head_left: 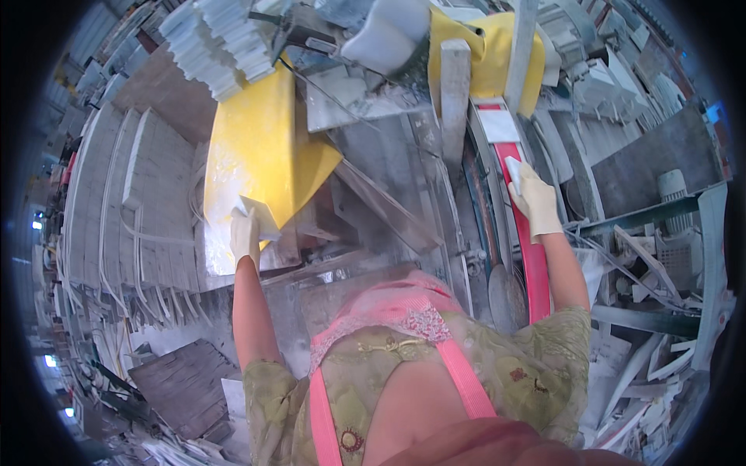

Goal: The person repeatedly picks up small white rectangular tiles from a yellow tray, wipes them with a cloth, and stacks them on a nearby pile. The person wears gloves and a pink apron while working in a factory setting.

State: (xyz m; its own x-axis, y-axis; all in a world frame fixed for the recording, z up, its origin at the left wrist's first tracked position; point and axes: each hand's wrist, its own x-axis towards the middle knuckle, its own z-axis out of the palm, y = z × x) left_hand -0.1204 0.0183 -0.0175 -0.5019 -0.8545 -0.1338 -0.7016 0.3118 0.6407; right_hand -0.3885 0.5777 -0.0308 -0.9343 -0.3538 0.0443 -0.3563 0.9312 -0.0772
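A long, smooth red strip [531,268] runs between grey rails, with a flat white rectangular tile [498,126] lying on its far part. Just nearer than that tile, the right hand [538,203], in a cream glove, pinches a small white slab piece [513,171] over the strip. Well left of the strip, the left hand [245,235], gloved alike, grips an angular white block [263,217] against a glossy, wet-looking yellow sheet [249,147]; its finger placement is hard to make out. Left of the strip, a rough brown wooden plank [388,206] slants and a pale upright post [454,101] stands close; farther left, dusty grey-white slabs [159,167] lean in layers. Crumpled yellow sheeting [493,58] hangs at the strip's far end, and a dark flat board [657,167] lies to its right.
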